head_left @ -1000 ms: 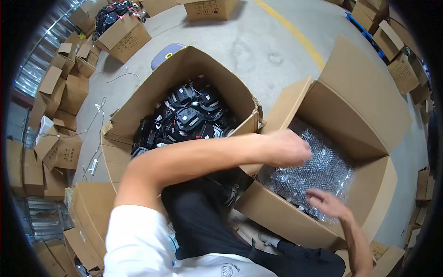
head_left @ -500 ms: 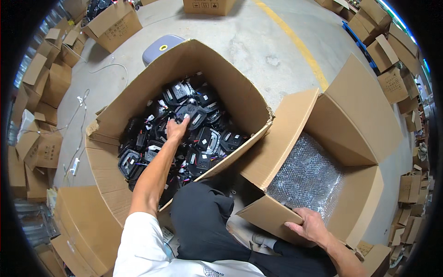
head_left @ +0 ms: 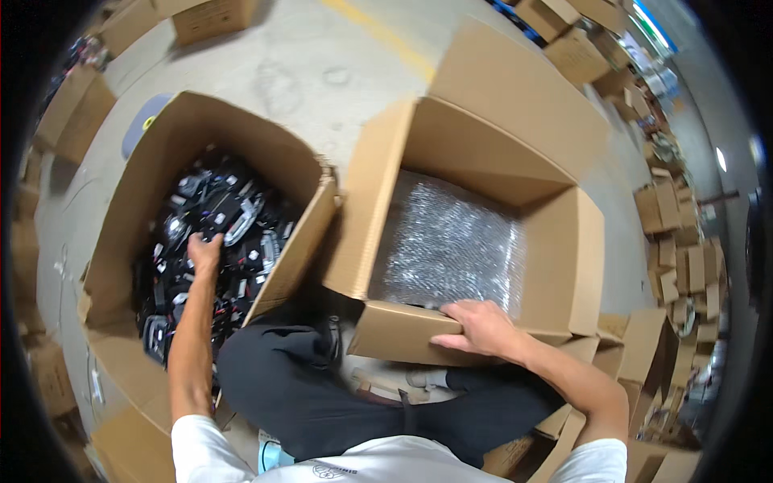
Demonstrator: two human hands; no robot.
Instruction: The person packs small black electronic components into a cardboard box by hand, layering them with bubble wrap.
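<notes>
My left hand (head_left: 205, 251) reaches down into a tall cardboard box (head_left: 314, 233) at the left. Its fingers and thumb are closed on a black plastic unit (head_left: 216, 220), with the far fingertips hidden and the picture smeared by motion. Many similar black units with silver frames, white labels and loose wires (head_left: 256, 245) lie heaped around it. My right hand (head_left: 479, 326) grips the near edge of a second, open cardboard box (head_left: 403, 332), thumb outside and fingers over the rim. Clear bubble wrap (head_left: 451, 245) lines the bottom of that box.
The right box's large flap (head_left: 515, 97) stands up on its far side. A grey and yellow stool (head_left: 143, 122) is behind the left box. More cartons (head_left: 660, 205) are piled along the right, and others stand at the far left. My knees lie close below both boxes.
The view has swung right, so both boxes appear further left. My left hand remains among the black units; my right hand still grips the box edge.
</notes>
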